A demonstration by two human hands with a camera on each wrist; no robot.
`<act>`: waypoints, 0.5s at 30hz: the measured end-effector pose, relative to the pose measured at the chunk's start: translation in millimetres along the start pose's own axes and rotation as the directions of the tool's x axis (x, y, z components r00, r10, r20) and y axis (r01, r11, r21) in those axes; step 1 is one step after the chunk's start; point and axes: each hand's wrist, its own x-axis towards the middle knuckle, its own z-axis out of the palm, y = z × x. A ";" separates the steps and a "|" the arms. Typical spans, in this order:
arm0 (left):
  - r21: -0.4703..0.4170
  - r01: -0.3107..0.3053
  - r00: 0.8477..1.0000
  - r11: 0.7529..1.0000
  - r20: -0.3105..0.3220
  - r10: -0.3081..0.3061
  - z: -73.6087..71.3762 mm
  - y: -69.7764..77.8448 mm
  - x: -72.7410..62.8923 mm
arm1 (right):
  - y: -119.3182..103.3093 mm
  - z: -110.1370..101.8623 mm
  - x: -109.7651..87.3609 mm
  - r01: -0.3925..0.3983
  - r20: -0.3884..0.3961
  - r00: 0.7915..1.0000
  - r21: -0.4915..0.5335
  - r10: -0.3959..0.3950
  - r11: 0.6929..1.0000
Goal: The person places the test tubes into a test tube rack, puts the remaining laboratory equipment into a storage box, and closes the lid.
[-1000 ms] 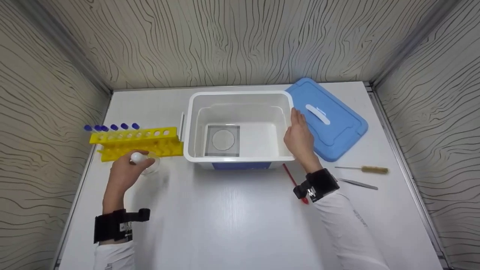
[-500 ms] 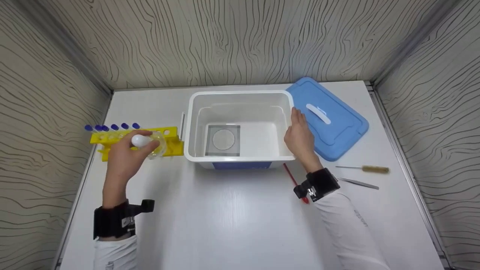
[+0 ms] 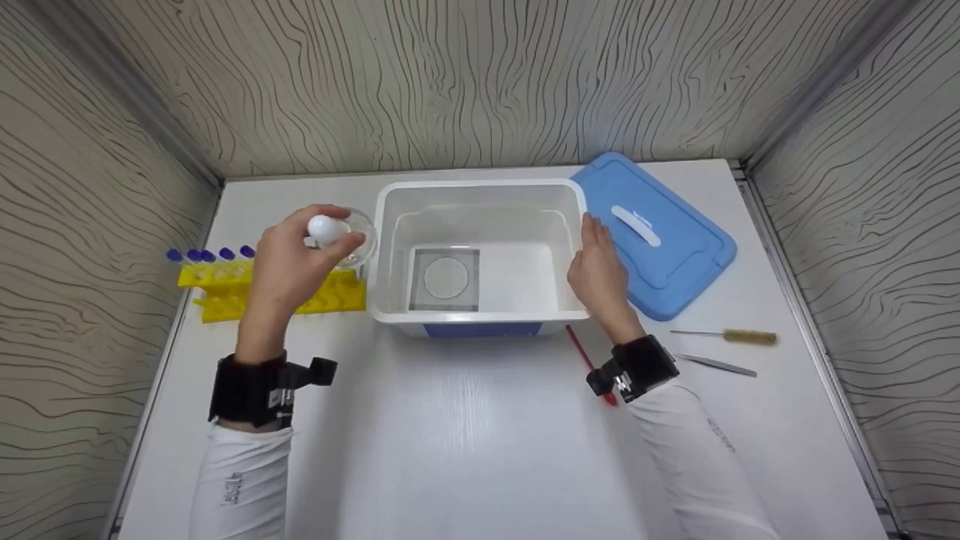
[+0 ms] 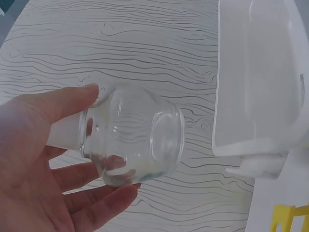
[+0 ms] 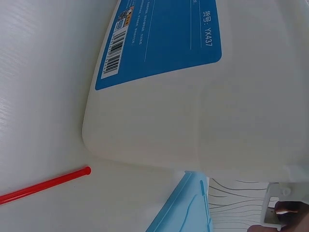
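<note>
My left hand (image 3: 289,259) grips a clear glass alcohol lamp (image 4: 140,130) by its white cap and neck, thumb on one side and fingers on the other. In the head view, the lamp is above the right end of the yellow test tube rack (image 3: 247,291), close to the left rim of a white plastic bin (image 3: 480,318). My right hand (image 3: 600,281) rests along the bin's right rim with nearly straight fingers; in the right wrist view, part of its fingers shows behind a white side latch (image 5: 270,205). Inside the bin lies a wire gauze (image 3: 446,279) with a pale round centre.
Several blue-capped test tubes (image 3: 226,254) stand in the rack. A blue lid (image 3: 660,247) with a white handle lies right of the bin. Nearby are a wooden-handled tool (image 3: 750,337), tweezers (image 3: 716,365) and a red rod-like tool (image 3: 577,346), partly hidden by the right wrist camera.
The left hand has carried the alcohol lamp up from in front of the rack, back and to the right, towards the bin. The right hand has stayed at the rim.
</note>
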 end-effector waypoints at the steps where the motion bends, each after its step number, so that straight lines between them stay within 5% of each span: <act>1: 0.013 -0.005 1.000 1.000 0.020 0.004 2.8 2.5 2.7 | -0.1 -0.1 0.0 0.000 -0.001 1.000 0.000 0.000 1.000; 8: 0.163 -0.084 0.984 0.983 0.167 0.057 25.3 17.8 19.7 | 0.7 1.4 -1.3 0.012 -0.017 1.000 0.013 -0.012 1.000; 15: 0.262 -0.189 0.940 0.946 0.326 0.097 41.5 29.4 32.5 | -0.1 0.4 -1.0 0.018 -0.020 1.000 0.012 -0.018 1.000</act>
